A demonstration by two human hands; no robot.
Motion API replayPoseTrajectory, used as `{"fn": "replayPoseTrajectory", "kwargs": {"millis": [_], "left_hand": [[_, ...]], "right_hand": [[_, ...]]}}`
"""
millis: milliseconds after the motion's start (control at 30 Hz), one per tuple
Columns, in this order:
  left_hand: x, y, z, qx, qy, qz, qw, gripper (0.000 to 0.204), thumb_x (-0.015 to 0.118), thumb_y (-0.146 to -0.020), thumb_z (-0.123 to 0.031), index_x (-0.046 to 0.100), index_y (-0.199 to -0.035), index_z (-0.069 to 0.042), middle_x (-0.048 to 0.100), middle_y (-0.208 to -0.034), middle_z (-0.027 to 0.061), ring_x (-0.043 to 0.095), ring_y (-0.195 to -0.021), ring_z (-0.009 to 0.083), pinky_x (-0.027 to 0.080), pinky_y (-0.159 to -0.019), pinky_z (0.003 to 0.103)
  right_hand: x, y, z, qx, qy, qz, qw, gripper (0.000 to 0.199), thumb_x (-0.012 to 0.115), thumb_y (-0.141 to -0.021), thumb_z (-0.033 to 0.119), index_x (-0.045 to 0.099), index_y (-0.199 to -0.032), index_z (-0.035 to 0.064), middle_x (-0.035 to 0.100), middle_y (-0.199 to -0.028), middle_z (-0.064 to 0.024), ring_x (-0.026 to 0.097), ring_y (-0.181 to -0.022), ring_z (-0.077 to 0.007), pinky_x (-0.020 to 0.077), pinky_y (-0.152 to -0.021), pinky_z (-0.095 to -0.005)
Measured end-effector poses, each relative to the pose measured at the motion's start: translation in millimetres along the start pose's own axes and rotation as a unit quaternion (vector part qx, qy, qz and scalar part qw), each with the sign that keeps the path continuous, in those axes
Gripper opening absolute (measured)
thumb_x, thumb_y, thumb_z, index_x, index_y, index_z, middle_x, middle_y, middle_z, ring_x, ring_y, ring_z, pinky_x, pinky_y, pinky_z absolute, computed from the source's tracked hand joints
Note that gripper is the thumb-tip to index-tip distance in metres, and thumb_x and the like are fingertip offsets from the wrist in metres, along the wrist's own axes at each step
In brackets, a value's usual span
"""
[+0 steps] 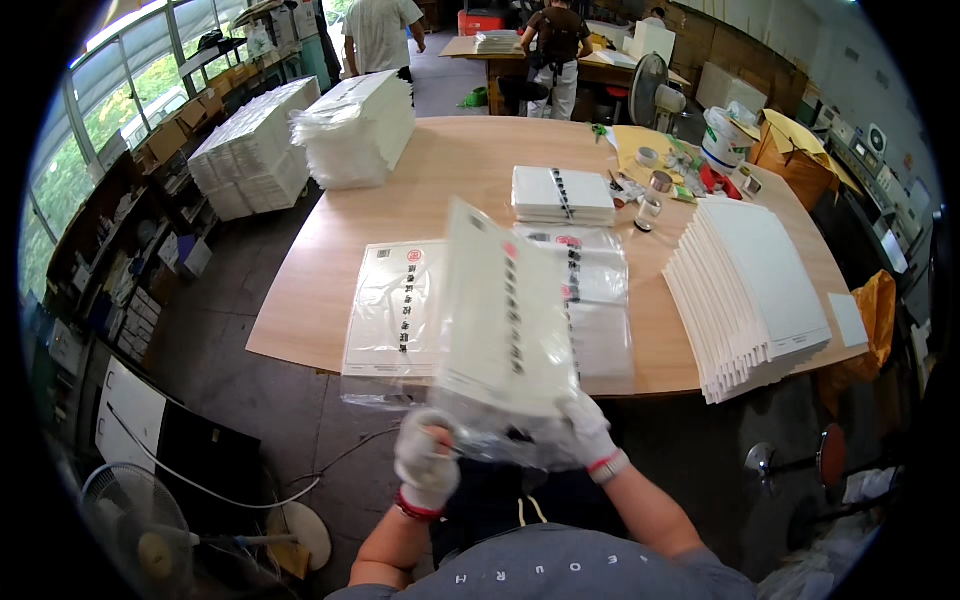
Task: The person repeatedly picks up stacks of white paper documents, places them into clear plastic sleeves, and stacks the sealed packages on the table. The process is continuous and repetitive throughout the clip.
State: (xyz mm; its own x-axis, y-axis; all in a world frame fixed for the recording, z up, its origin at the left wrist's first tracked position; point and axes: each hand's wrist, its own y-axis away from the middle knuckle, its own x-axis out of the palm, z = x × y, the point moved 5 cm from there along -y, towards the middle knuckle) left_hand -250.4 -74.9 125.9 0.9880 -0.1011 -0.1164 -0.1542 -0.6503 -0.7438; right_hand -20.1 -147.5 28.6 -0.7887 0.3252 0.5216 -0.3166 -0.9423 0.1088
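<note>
Both my hands wear white gloves with red cuffs. Between them a cream printed paper packet in a clear plastic bag (505, 330) is tilted up above the table's near edge, slightly blurred. My left hand (428, 462) is closed at the bag's lower left corner, its thumb partly bare. My right hand (590, 430) grips the lower right edge, its fingers partly behind the bag. Beyond the raised packet, another bagged packet (385, 305) lies on the left, its loose plastic overhanging the edge. To the right lie more bagged packets (602, 335), partly hidden.
On the wooden table (300, 300) stand a fanned stack of white envelopes (765, 290), a strapped white bundle (562, 195) and a plastic-wrapped pile (355, 130). Tape rolls and a white bucket (725, 140) sit far right. A floor fan (150, 530) stands lower left. Other people are beyond the table.
</note>
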Motion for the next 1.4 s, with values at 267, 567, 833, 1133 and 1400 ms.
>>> {"fn": "replayPoseTrajectory", "kwargs": {"millis": [267, 567, 833, 1133, 1400], "left_hand": [[-117.0, 42.3, 283.7, -0.445, 0.06, -0.156, 0.88, 0.013, 0.04, -0.085, -0.007, 0.054, -0.086, -0.007, 0.045, -0.074, -0.0018, 0.04, -0.064, 0.0064, 0.034, -0.053, 0.023], [-43.5, 174.4, 217.6, -0.566, -0.09, 0.002, 0.82, 0.005, 0.045, -0.081, -0.004, 0.049, -0.079, -0.006, 0.05, -0.065, 0.0061, 0.049, -0.052, 0.0161, 0.042, -0.049, 0.033], [207.7, 62.9, 107.7, 0.033, -0.24, 0.391, 0.888, 0.053, 0.068, -0.069, -0.03, 0.054, -0.117, -0.012, 0.04, -0.132, 0.0192, 0.035, -0.124, 0.0401, 0.026, -0.101, 0.057], [255.7, 7.3, 190.2, -0.131, -0.21, 0.483, 0.84, 0.017, 0.057, -0.076, -0.017, 0.057, -0.093, -0.014, 0.059, -0.096, 0.0085, 0.054, -0.094, 0.0279, 0.036, -0.092, 0.044], [271.0, -48.6, 208.2, 0.064, -0.409, 0.238, 0.879, 0.026, 0.059, -0.075, -0.016, 0.058, -0.101, -0.013, 0.052, -0.12, 0.0124, 0.043, -0.117, 0.033, 0.035, -0.097, 0.045]], "right_hand": [[70.1, -104.0, -156.1, 0.294, 0.035, 0.081, 0.952, 0.017, 0.05, -0.089, 0.014, 0.053, -0.102, 0.0026, 0.052, -0.073, -0.0019, 0.05, -0.057, -0.0092, 0.0474, -0.049, -0.0283], [-0.9, -24.7, -127.6, 0.214, 0.071, 0.017, 0.974, 0.026, 0.048, -0.094, 0.019, 0.047, -0.116, 0.0044, 0.058, -0.083, -0.0057, 0.056, -0.067, -0.0108, 0.0497, -0.06, -0.0262], [-133.0, 51.3, -52.0, 0.136, 0.195, -0.192, 0.952, 0.029, 0.047, -0.093, 0.019, 0.05, -0.115, 0.0014, 0.06, -0.085, -0.0108, 0.061, -0.065, -0.0177, 0.0553, -0.061, -0.0338], [-177.2, 64.1, -63.9, 0.1, 0.131, -0.304, 0.938, 0.029, 0.048, -0.091, 0.017, 0.048, -0.114, 0.0007, 0.058, -0.079, -0.0089, 0.054, -0.056, -0.0131, 0.0544, -0.052, -0.0314], [-187.7, 65.2, -58.1, 0.111, 0.108, -0.32, 0.935, 0.027, 0.048, -0.092, 0.02, 0.052, -0.112, 0.0029, 0.058, -0.079, -0.0071, 0.055, -0.058, -0.0124, 0.054, -0.054, -0.0306]]}}
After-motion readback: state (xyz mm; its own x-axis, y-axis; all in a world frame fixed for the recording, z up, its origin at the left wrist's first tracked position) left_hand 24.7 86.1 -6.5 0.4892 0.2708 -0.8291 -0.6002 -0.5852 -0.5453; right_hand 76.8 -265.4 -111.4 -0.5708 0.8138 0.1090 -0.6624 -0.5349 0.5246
